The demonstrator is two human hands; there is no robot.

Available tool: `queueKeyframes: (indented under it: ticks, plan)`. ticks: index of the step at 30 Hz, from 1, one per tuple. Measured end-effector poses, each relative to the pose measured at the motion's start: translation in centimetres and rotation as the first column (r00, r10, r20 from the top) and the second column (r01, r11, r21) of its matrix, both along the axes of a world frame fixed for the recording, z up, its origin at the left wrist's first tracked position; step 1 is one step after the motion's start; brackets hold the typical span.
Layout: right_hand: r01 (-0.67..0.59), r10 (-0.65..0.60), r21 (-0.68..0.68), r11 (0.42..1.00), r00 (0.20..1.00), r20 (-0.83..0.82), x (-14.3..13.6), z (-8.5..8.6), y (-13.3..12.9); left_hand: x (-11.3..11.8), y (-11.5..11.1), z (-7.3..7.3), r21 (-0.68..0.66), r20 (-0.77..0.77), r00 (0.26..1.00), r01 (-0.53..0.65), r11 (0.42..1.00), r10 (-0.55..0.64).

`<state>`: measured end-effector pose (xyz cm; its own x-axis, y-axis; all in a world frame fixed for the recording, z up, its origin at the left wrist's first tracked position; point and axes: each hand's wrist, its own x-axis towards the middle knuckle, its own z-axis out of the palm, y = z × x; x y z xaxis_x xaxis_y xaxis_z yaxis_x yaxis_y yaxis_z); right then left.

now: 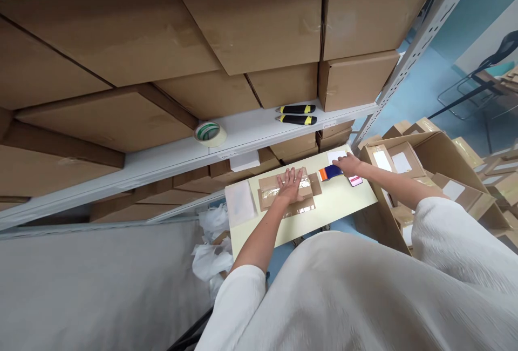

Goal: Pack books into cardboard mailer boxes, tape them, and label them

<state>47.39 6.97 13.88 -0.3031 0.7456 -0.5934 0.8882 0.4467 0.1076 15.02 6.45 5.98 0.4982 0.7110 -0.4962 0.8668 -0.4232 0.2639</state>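
Carton (436,151) holding small boxes (407,163), left hand (290,187) on package (268,184)

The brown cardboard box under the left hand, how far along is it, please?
Done: glossy clear tape already crosses the brown cardboard box, and several white-labelled boxes sit in the large open carton.
In hand: the left hand presses on the box; the right hand is at a blue-and-orange tool.
Left, probably: flat brown cardboard still juts out, and no white label shows on the box.
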Motion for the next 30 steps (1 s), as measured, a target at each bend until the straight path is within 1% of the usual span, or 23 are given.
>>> queueKeyframes:
  ticks: [4,7,10,14,17,20,24,26,27,30]
  plan:
    - [0.006,-0.006,-0.010,1.000,0.999,0.031,-2.4,-1.1,0.2,-0.1,-0.2,0.2,0.005,0.015,1.000,0.001,1.000,-0.001]
    - [0.017,-0.015,-0.032,0.999,0.998,0.058,-4.7,-1.8,0.8,-0.2,-0.3,0.1,0.004,0.021,1.000,0.003,1.000,-0.003]
    - [0.022,-0.017,-0.052,0.998,0.996,0.093,-6.2,-2.3,1.6,-0.3,-0.3,0.1,0.000,0.031,0.999,0.004,1.000,-0.004]
    - [0.041,-0.035,-0.065,0.997,0.995,0.092,-6.6,-2.9,2.4,-0.3,-0.3,0.0,0.003,0.044,0.999,0.000,1.000,0.000]
    - [0.097,-0.094,-0.078,0.992,0.995,0.038,-6.5,-3.5,3.0,-0.3,-0.4,-0.1,0.008,0.055,0.998,-0.001,1.000,0.001]
    - [0.144,-0.145,-0.089,0.986,0.989,-0.003,-7.2,-4.6,3.8,-0.3,-0.4,-0.3,0.014,0.056,0.998,0.003,1.000,-0.003]
    - [0.142,-0.133,-0.126,0.982,0.988,0.082,-8.9,-6.4,4.6,-0.2,-0.4,-0.5,0.019,0.047,0.999,0.007,1.000,-0.008]
    - [0.153,-0.136,-0.150,0.977,0.984,0.116,-8.9,-7.1,4.6,-0.3,-0.4,-0.6,0.018,0.051,0.999,0.002,1.000,-0.003]
    - [0.163,-0.144,-0.165,0.973,0.982,0.123,-8.5,-7.3,4.4,-0.3,-0.4,-0.7,0.017,0.056,0.998,-0.002,1.000,0.001]
    - [0.195,-0.182,-0.181,0.964,0.980,0.085,-5.6,-7.4,3.7,-0.3,-0.4,-0.8,0.010,0.083,0.997,-0.007,1.000,0.006]
